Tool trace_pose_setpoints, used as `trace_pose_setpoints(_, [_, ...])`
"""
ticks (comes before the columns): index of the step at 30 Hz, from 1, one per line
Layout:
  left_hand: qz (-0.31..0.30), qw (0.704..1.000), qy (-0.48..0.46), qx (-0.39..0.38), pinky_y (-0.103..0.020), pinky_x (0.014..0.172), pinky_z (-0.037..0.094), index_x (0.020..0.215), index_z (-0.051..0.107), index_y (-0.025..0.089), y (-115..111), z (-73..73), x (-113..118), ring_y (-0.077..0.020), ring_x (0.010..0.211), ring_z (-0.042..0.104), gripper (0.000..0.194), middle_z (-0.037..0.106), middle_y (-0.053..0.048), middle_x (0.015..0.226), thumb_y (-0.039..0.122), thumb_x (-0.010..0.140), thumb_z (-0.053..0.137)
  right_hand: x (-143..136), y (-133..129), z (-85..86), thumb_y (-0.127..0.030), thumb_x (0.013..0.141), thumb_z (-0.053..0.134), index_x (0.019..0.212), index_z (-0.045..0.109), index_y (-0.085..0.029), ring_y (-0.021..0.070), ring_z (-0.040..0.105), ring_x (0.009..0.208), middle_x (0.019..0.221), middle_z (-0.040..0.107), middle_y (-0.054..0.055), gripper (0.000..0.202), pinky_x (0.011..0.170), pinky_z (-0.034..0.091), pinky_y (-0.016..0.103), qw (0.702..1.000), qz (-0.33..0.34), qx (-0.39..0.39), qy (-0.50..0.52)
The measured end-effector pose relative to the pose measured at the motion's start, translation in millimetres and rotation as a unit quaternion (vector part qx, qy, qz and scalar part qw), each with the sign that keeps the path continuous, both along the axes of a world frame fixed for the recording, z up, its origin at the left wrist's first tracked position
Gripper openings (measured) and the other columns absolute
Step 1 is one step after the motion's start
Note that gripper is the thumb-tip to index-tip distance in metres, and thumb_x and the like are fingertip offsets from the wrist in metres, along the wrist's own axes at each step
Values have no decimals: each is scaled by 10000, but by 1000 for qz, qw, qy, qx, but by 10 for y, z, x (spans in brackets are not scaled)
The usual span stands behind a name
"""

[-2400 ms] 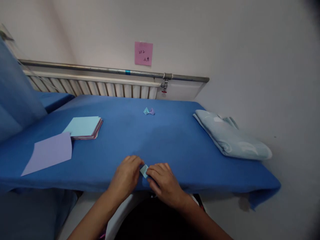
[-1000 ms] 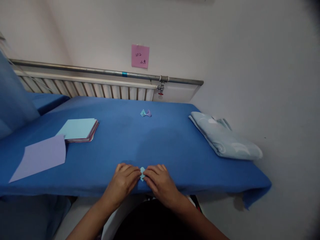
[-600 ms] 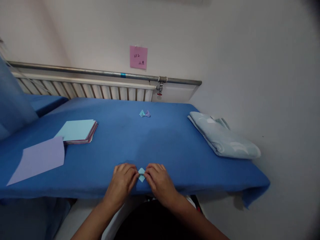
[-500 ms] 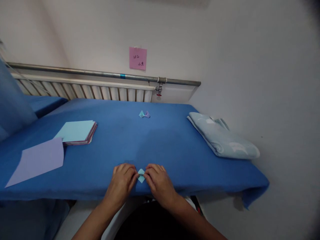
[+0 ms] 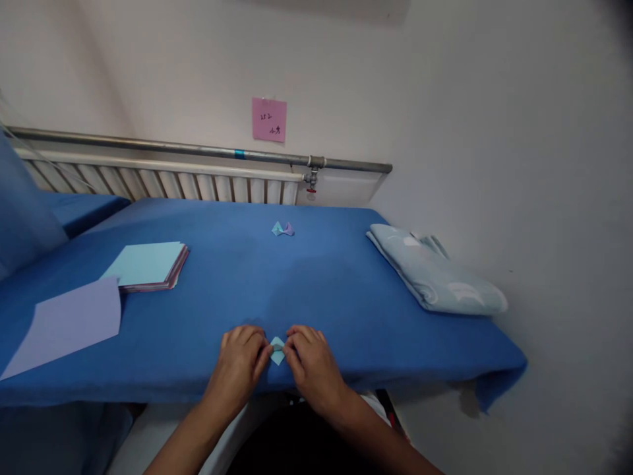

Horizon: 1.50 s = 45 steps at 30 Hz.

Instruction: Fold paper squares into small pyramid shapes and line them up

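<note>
A small folded piece of light-blue paper [image 5: 277,356] lies near the front edge of the blue cloth, between my two hands. My left hand [image 5: 241,359] pinches its left corner between thumb and fingers. On the opposite corner, my right hand [image 5: 312,363] is closed in the same way. A fold shows across the paper's middle; the side corners are hidden under my fingertips. Farther back, a small paper bow [image 5: 283,229], half light blue and half purple, rests on the cloth.
At the left sits a stack of coloured paper [image 5: 146,264], with a loose purple sheet [image 5: 69,323] overlapping its corner. A folded pale blanket [image 5: 435,274] lies at the right. Behind the cloth-covered surface [image 5: 222,264] run a radiator [image 5: 198,185] and a pipe [image 5: 168,148].
The view has shifted slightly, so everything sits a little lower and farther left. Both hands keep their pinch on the light-blue paper, with little visible change in it.
</note>
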<state>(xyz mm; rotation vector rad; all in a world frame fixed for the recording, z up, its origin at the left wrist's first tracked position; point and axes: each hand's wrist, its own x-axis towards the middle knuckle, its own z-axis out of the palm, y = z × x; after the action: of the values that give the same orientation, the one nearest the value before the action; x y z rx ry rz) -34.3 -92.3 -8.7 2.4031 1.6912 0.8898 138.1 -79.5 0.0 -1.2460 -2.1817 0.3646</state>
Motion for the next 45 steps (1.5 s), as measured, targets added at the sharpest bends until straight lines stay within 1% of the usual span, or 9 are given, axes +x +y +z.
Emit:
trace_pose_setpoints(7, [33, 999, 10, -10, -396, 760, 403, 788, 598, 195, 23, 16, 51, -236, 893, 547, 127, 648, -60, 925, 224, 870, 506, -40, 74, 46, -125, 836, 518, 747, 516, -198, 174, 552, 811, 841, 603, 36, 115, 744, 413, 303, 999, -23, -24, -42])
trace_pose_setpoints(17, [59, 996, 42, -45, -387, 709, 384, 707, 597, 194, 79, 103, 89, -255, 832, 538, 122, 634, -58, 828, 199, 819, 549, -87, 113, 51, -103, 803, 510, 720, 518, -194, 172, 552, 778, 808, 605, 37, 123, 721, 400, 298, 997, -51, -26, -56])
trace_pose_setpoints(23, [66, 995, 52, -51, -377, 703, 377, 693, 585, 196, 88, 118, 101, -255, 825, 538, 118, 625, -54, 796, 199, 807, 551, -99, 121, 43, -104, 768, 521, 691, 494, -202, 177, 547, 756, 784, 595, 30, 128, 688, 386, 297, 996, -59, -26, -63])
trace_pose_setpoints(30, [72, 995, 56, -51, -366, 687, 371, 687, 586, 196, 93, 108, 103, -250, 814, 539, 139, 623, -55, 794, 213, 817, 540, -96, 143, 44, -93, 759, 508, 679, 484, -208, 161, 521, 708, 742, 561, 11, 142, 650, 366, 279, 996, -57, -24, -71])
trace_pose_setpoints(36, [77, 994, 64, -49, -364, 674, 359, 662, 592, 193, 93, 90, 39, -260, 820, 535, 181, 628, -65, 826, 281, 818, 576, -91, 174, 73, -79, 743, 535, 671, 489, -206, 158, 521, 694, 734, 558, 5, 153, 636, 361, 274, 995, -43, -31, -80])
trace_pose_setpoints(40, [69, 994, 72, -34, -346, 653, 352, 674, 593, 198, 106, 95, -35, -237, 774, 525, 209, 614, -51, 809, 342, 824, 581, -85, 179, 101, -71, 746, 544, 669, 494, -207, 154, 521, 686, 731, 559, 1, 165, 629, 359, 268, 995, -33, -34, -85])
trace_pose_setpoints(42, [52, 996, 77, -19, -346, 667, 358, 707, 600, 202, 106, 100, -55, -226, 776, 522, 199, 612, -44, 812, 356, 831, 578, -80, 174, 117, -72, 750, 550, 673, 500, -207, 152, 523, 692, 735, 560, -1, 164, 633, 361, 264, 995, -29, -37, -85])
trace_pose_setpoints(45, [-6, 996, 88, 13, -354, 736, 373, 815, 625, 215, 78, 88, -45, -214, 855, 533, 109, 636, -42, 902, 254, 869, 538, -75, 170, 133, -76, 757, 556, 678, 510, -207, 153, 526, 709, 743, 563, 0, 159, 641, 362, 263, 995, -30, -42, -85])
